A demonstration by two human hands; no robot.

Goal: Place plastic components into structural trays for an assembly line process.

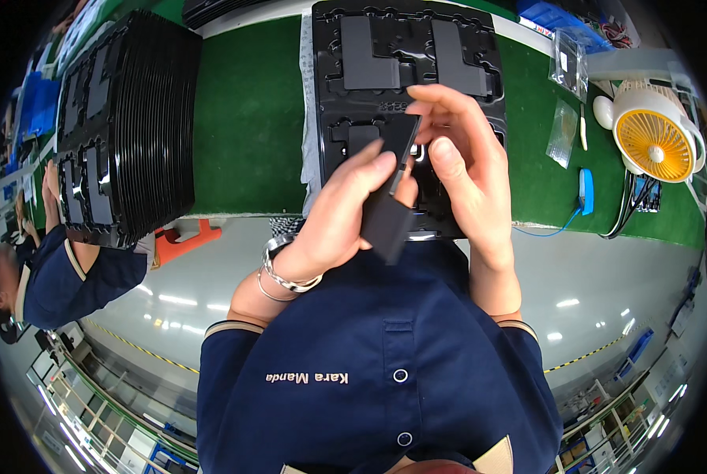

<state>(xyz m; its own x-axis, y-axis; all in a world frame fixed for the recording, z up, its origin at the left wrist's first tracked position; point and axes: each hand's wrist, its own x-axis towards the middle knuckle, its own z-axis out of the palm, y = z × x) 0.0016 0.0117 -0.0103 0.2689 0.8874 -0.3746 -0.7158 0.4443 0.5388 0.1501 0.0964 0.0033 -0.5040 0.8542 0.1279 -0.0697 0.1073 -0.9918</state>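
Observation:
A thin black flat piece, apparently L-shaped, is held tilted, almost edge-on, above the near end of a black moulded tray. My left hand grips it, thumb on the near face and a fingertip showing past its edge. My right hand is curved at the other side, thumb spread from the fingers. Its fingertips are at the piece's upper end; whether they touch it I cannot tell. Beneath lies the black tray, with similar dark L-shaped pieces in its far pockets. My hands partly cover its near pockets.
A tall stack of black trays stands on the green table at left. To the right are clear plastic bags, a blue clip-like item with a cord and a yellow-and-white fan. Another person works at far left, near an orange stool.

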